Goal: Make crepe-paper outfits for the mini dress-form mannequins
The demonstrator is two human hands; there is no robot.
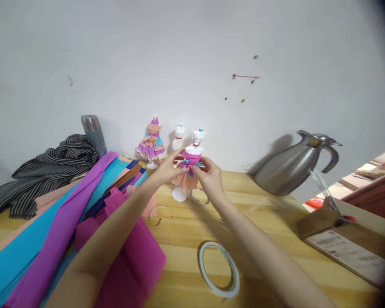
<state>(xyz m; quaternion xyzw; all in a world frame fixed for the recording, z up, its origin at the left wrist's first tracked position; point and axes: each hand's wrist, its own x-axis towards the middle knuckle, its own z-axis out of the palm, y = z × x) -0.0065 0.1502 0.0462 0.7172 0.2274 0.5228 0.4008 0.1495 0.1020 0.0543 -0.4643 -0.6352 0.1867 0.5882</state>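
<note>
A small white mannequin (194, 149) on a round base stands upright between my hands. It wears a crepe paper dress (184, 182) with a magenta top, a peach ruffled skirt and blue and purple pieces at the waist. My left hand (171, 166) closes on the waist from the left, fingertips partly hidden behind it. From the right, my right hand (211, 173) pinches the same waist with thumb and fingers. Behind them stand a finished-looking ruffled paper dress on a form (151, 143) and two bare white forms, one of them (179, 132) with a red neck band.
Crepe paper sheets (51, 231) cover the left side, beside a striped cloth (57, 158) and a thermos (94, 134). A tape roll (234, 273) lies in front. At right are a steel jug (288, 167) and a cardboard box (356, 239).
</note>
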